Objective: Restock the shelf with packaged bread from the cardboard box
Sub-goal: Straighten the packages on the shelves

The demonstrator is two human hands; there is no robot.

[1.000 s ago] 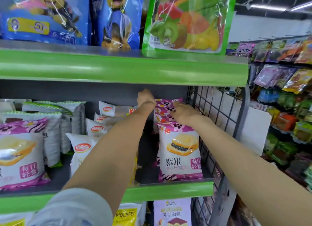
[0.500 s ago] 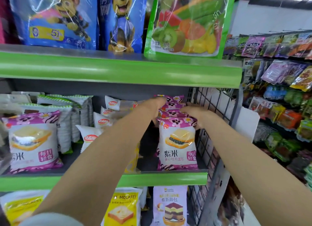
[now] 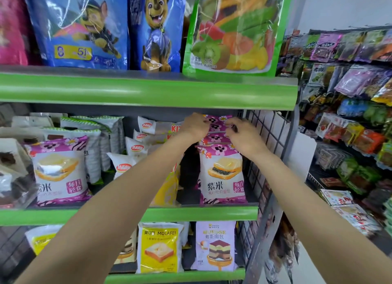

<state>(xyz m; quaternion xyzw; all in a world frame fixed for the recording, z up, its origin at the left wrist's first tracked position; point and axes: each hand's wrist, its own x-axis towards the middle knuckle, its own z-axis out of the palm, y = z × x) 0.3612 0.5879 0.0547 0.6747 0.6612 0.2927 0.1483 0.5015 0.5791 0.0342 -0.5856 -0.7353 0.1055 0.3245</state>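
- left hand (image 3: 194,125) and right hand (image 3: 241,135) both reach to the back of the middle shelf (image 3: 203,212), fingers curled on the top edge of a purple bread pack (image 3: 217,122)
- that pack stands rearmost in its row — behind the front purple pack (image 3: 221,173), beside the wire side panel (image 3: 263,156)

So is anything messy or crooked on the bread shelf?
A little. The white bread packs in the middle row lean at different angles instead of standing straight. The purple bread packs on the right stand neatly, with the left hand and right hand at the back ones.
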